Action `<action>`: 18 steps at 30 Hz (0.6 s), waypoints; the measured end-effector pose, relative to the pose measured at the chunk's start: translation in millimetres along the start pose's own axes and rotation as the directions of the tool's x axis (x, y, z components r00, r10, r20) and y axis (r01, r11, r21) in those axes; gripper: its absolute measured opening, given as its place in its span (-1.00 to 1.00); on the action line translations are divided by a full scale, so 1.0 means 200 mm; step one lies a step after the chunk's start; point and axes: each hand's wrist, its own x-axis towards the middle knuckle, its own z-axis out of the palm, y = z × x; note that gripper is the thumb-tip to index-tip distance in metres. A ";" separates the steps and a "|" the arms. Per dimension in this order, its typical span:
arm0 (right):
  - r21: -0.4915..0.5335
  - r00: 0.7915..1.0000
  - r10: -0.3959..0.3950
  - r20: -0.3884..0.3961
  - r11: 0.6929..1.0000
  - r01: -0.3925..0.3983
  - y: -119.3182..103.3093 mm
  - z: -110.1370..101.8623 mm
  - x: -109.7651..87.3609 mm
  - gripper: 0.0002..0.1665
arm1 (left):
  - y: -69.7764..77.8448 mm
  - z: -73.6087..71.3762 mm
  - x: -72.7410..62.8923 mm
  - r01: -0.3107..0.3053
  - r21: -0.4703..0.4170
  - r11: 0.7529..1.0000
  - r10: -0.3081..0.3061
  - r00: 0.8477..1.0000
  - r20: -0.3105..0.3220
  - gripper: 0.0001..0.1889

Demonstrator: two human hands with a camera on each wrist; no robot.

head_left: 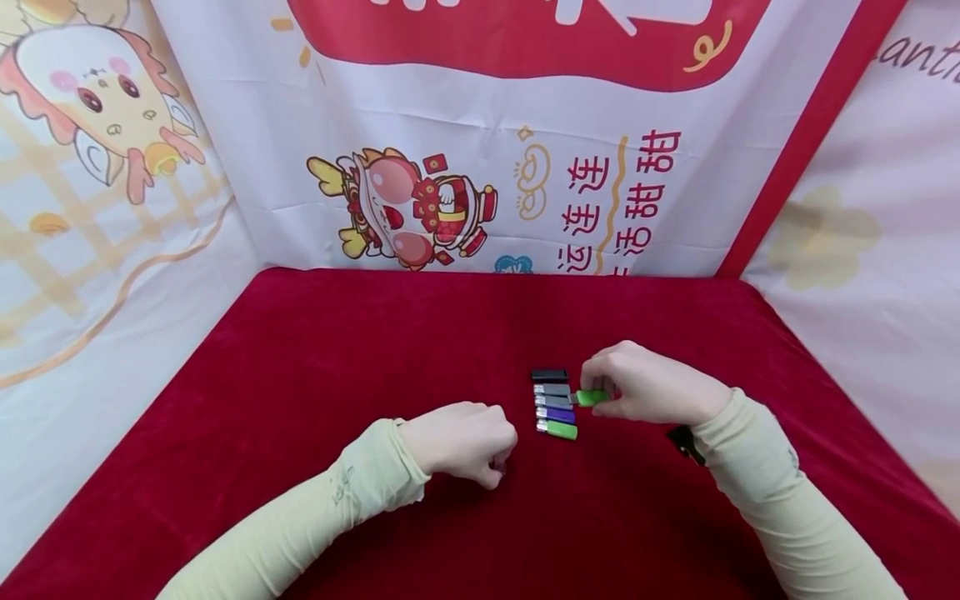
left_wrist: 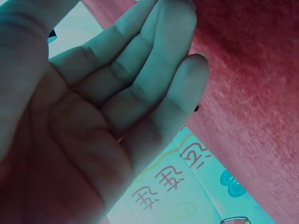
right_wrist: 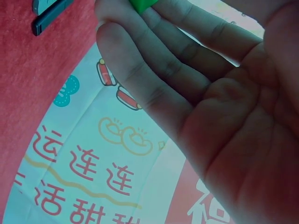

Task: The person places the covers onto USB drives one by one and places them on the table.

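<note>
My right hand (head_left: 641, 385) pinches a green USB flash drive (head_left: 592, 397) by its body, with the metal plug pointing left at the row of drives. In the right wrist view only a green corner (right_wrist: 141, 4) of it shows at the fingers. The row holds a black drive (head_left: 550, 375) at the far end, two grey drives (head_left: 552, 389), a purple drive (head_left: 557, 413) and another green drive (head_left: 561, 430) nearest me. Left of the row, my left hand (head_left: 465, 442) holds nothing, its fingers loosely bent; the left wrist view shows the bare palm (left_wrist: 74, 135).
A dark red cloth (head_left: 360, 333) covers the table. Behind it hangs a printed white and red backdrop (head_left: 450, 108), and light printed cloths stand along both sides. A small black object (head_left: 686, 443) shows beside the right sleeve.
</note>
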 end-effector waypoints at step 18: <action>0.004 0.996 -0.075 -0.056 0.997 0.075 -0.03 0.03 0.03 -0.73 | -0.10 -0.20 -0.07 -0.063 0.025 0.998 0.068 0.938 -0.341 -0.90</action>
